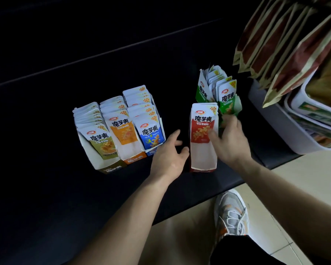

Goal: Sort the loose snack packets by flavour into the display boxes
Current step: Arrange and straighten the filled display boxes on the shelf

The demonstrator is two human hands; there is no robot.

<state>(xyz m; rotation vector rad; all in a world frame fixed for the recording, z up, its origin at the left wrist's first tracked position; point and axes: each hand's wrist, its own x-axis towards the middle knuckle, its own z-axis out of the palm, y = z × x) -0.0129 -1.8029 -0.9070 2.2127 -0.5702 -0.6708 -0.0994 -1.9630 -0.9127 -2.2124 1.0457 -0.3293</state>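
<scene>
1. Fingers (214, 135) of the right hand (230, 139) lie bent on the front of the red packet (202, 129); the thumb is hidden and the hand is blurred, so I cannot tell if they pinch the packet or only press it
2. Left hand (168, 155) is spread wide and holds nothing; its thumb touches the left wall of the red box (203, 159), as if to steady it
3. Red packet stands alone at the far end of the red box, and the near part of this box is bare. I think that, when let go, the packet can fall forward and lie flat, because nothing supports it
4. Right hand covers the torn near end of the green box (202, 88), just behind the red box. A quick pull back could catch the green packets (226, 96) and drag one out, maybe into the red box, which mixes the flavours
5. Too hard a push of the left thumb could slide the light red box to the right, against the green box
6. Olive box (111, 168), orange box (134, 159) and blue box (151, 152) stand full at the left, well apart from both hands, so they are in little danger
</scene>
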